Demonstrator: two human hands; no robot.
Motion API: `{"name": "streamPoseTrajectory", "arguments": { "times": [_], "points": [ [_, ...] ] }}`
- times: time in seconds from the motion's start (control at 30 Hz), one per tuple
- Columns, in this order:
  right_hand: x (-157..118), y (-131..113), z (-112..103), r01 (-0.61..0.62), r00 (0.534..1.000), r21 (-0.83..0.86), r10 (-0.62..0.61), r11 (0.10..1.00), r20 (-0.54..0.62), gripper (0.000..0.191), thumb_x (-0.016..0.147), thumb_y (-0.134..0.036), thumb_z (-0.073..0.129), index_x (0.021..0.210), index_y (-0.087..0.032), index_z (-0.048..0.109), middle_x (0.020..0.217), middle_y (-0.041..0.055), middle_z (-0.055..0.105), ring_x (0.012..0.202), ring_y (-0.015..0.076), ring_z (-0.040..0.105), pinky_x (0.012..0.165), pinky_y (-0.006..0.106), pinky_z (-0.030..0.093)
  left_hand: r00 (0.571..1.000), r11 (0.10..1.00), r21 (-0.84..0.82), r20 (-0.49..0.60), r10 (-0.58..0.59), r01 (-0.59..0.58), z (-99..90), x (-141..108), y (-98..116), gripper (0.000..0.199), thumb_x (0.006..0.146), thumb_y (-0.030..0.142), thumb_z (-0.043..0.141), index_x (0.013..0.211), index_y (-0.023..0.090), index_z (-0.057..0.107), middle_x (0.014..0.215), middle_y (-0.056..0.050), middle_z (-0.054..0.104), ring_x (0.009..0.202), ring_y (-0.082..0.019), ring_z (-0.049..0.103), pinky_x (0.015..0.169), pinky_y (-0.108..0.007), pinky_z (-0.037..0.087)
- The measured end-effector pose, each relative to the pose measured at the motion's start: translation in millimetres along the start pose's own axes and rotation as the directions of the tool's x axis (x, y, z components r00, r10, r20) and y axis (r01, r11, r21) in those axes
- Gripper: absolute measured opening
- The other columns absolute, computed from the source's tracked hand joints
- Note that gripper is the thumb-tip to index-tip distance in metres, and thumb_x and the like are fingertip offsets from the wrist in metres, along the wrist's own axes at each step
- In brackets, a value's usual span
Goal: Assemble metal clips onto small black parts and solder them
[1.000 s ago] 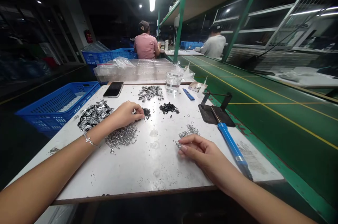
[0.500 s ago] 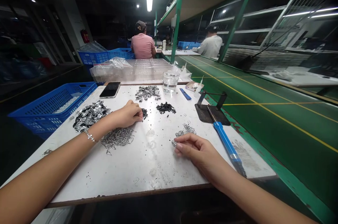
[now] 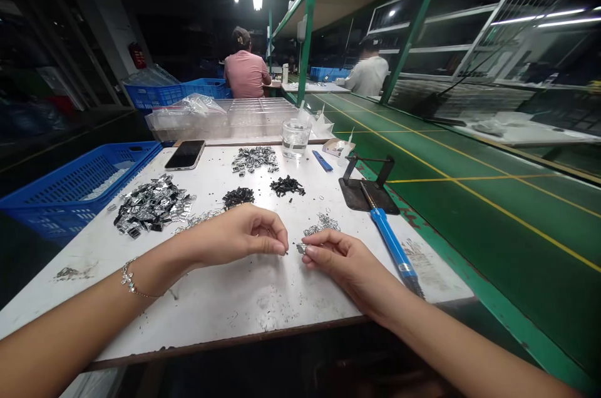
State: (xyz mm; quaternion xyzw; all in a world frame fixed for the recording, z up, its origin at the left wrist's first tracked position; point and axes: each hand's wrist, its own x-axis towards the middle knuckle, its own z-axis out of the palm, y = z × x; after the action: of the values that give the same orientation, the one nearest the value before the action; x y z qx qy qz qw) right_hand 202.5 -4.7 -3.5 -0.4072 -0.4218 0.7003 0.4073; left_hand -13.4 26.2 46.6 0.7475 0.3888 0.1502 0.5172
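So the right hand (image 3: pixel 345 254) has thumb and forefinger clamped on a small silver metal piece (image 3: pixel 301 248), which pokes out past the tips toward the other hand. The left hand (image 3: pixel 248 232) has thumb and forefinger pinched together too, on what looks like a tiny dark bit (image 3: pixel 286 253), honestly too small to say what. The two sets of fingertips are near each other, not touching.

IMO that's a decent hold: the piece sticks out, so its free end isn't buried under skin. I'd keep the right pinch firm but not crushing, since thin metal probably bends, and let the left do the fine moving. Staying low over the white tabletop (image 3: pixel 220 310) helps too; a bit this small would be easy to lose if it pinged off.

Watch the loose wire pile (image 3: pixel 323 223) just beyond the right fingertips, a knuckle could snag it. The black pile (image 3: pixel 238 196) is beyond the left fingers, and the blue-handled iron (image 3: pixel 392 241) lies right of the right fingers, so mind that forearm.
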Motion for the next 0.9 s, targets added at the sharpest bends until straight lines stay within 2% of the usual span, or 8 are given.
{"name": "streamPoseTrajectory", "arguments": {
  "times": [0.1,0.23,0.3,0.4,0.5,0.67,0.8,0.9],
  "points": [
    [0,1,-1,-0.006,1.0,0.014,0.005,1.0,0.013,0.023,0.066,-0.028,0.079,0.082,-0.016,0.067,0.075,0.0005,0.067,0.074,0.0116,0.063,0.078,0.026,0.045,0.999,0.99,-0.135,0.033,-0.024,0.028,3.7,1,-5,0.014,0.075,0.028,0.067,0.087,0.021,0.069,0.081,-0.002,0.068,0.077,-0.017,0.061,0.068,-0.027,0.046],
    [1,0,-2,-0.002,0.999,0.043,0.001,0.999,0.037,0.022,0.068,-0.028,0.078,0.082,-0.016,0.065,0.076,0.0006,0.068,0.075,0.0116,0.064,0.08,0.027,0.047,0.997,0.995,-0.086,-0.06,0.049,-0.054,6.8,1,-4,0.019,0.083,0.032,0.06,0.098,0.028,0.07,0.098,-0.002,0.069,0.09,-0.018,0.06,0.077,-0.03,0.045],
    [1,0,-2,-0.008,0.999,0.056,0.005,0.998,0.04,0.023,0.068,-0.028,0.078,0.081,-0.016,0.064,0.076,0.001,0.069,0.075,0.0124,0.065,0.08,0.028,0.047,0.993,0.993,-0.1,-0.108,0.047,-0.058,8.4,1,-5,0.017,0.082,0.035,0.061,0.092,0.027,0.072,0.097,-0.002,0.07,0.09,-0.019,0.06,0.078,-0.031,0.046],
    [0,0,-2,-0.02,0.998,0.042,0.018,0.999,0.053,0.025,0.067,-0.029,0.078,0.082,-0.016,0.063,0.075,0.0029,0.07,0.074,0.0137,0.066,0.079,0.03,0.047,0.986,0.98,-0.201,-0.164,-0.026,-0.007,10.4,3,-9,0.017,0.075,0.037,0.068,0.087,0.027,0.073,0.089,-0.002,0.072,0.087,-0.02,0.063,0.078,-0.033,0.048],
    [0,0,-3,-0.012,0.996,0.022,0.01,1.0,0.086,0.024,0.069,-0.029,0.077,0.083,-0.016,0.063,0.073,0.0033,0.07,0.071,0.0138,0.065,0.075,0.029,0.047,0.98,0.975,-0.222,-0.196,-0.043,-0.002,12.7,5,-12,0.016,0.073,0.037,0.07,0.085,0.026,0.073,0.091,-0.002,0.072,0.088,-0.02,0.063,0.081,-0.034,0.048],
    [1,1,-2,-0.007,0.994,0.004,0.007,1.0,0.106,0.023,0.068,-0.027,0.077,0.081,-0.014,0.063,0.069,0.0022,0.069,0.067,0.0127,0.065,0.072,0.028,0.049,0.988,0.99,-0.143,-0.152,-0.024,0.002,18.5,9,-11,0.015,0.077,0.033,0.065,0.086,0.024,0.073,0.093,-0.003,0.072,0.088,-0.02,0.063,0.08,-0.034,0.047],
    [1,1,-1,-0.004,0.995,-0.013,0.005,1.0,0.1,0.022,0.068,-0.027,0.077,0.08,-0.015,0.063,0.069,0.0023,0.07,0.067,0.0124,0.065,0.072,0.028,0.05,0.986,0.994,-0.099,-0.158,-0.058,0.042,22.3,9,-13,0.022,0.076,0.039,0.064,0.089,0.024,0.073,0.088,-0.004,0.073,0.081,-0.021,0.063,0.072,-0.034,0.049],
    [1,2,-2,0.0,0.995,-0.007,0.001,1.0,0.097,0.023,0.067,-0.028,0.078,0.077,-0.015,0.062,0.071,0.0024,0.07,0.067,0.0125,0.066,0.073,0.029,0.05,0.985,0.991,-0.126,-0.158,-0.065,0.045,24.8,10,-16,0.024,0.075,0.041,0.065,0.089,0.024,0.073,0.086,-0.004,0.073,0.08,-0.021,0.063,0.07,-0.034,0.049]
  ]
}}
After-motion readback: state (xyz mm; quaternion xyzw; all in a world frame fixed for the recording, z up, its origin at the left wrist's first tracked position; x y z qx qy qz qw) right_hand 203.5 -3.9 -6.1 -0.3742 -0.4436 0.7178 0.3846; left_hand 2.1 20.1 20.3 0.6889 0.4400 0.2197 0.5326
